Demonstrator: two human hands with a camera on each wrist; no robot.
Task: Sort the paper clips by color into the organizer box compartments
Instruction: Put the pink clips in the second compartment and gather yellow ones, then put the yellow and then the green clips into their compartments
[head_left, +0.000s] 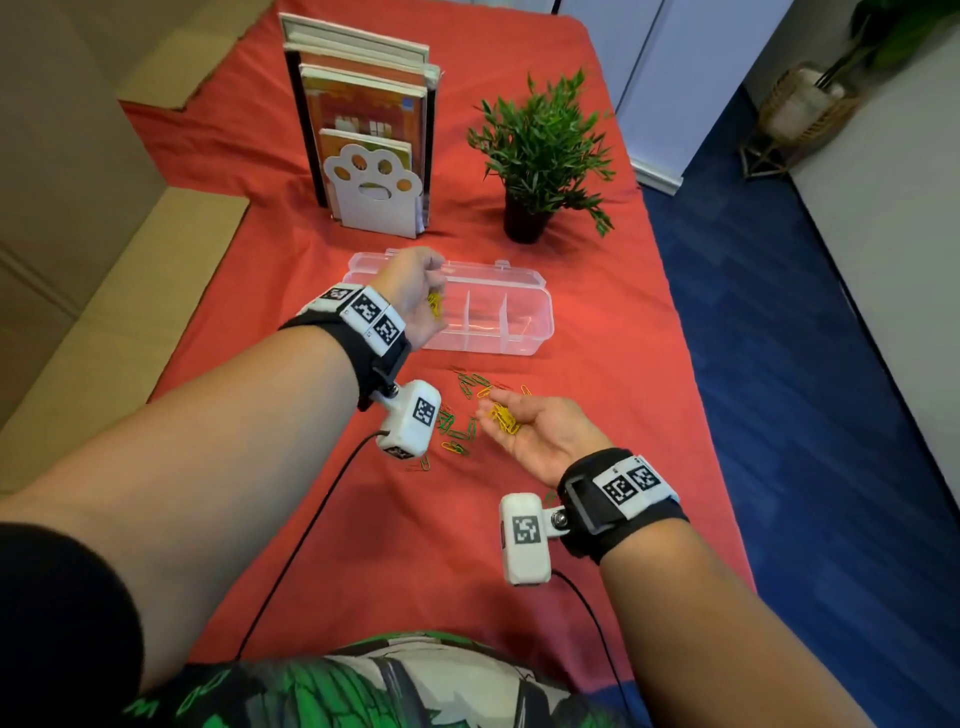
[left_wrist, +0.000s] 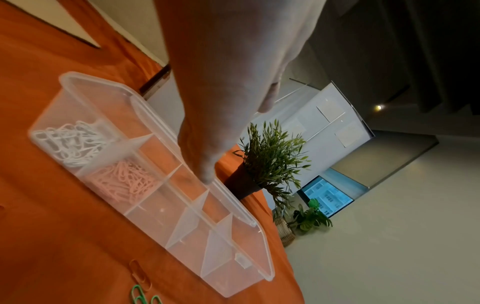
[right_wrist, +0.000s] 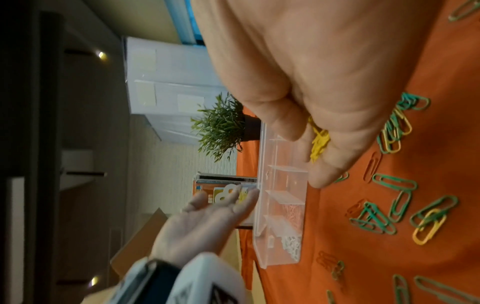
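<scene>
A clear organizer box (head_left: 540, 312) lies open on the red cloth. White paper clips (left_wrist: 70, 144) fill its end compartment and pink paper clips (left_wrist: 124, 181) the one beside it; the other compartments look empty. My left hand (head_left: 415, 280) hovers over the box's left part and holds a few yellow paper clips (head_left: 435, 306) at its fingers. Nearer me, my right hand (head_left: 540, 436) is palm up, fingers curled round a bunch of yellow paper clips (head_left: 504, 418). Loose green, yellow and orange paper clips (head_left: 457, 431) lie scattered between the hands.
A paw-shaped bookend with books (head_left: 371, 156) and a potted plant (head_left: 540, 150) stand behind the box. Cardboard boxes (head_left: 78, 208) border the table on the left. The cloth's right edge drops to blue floor (head_left: 779, 364). Black cables trail from both wrist cameras.
</scene>
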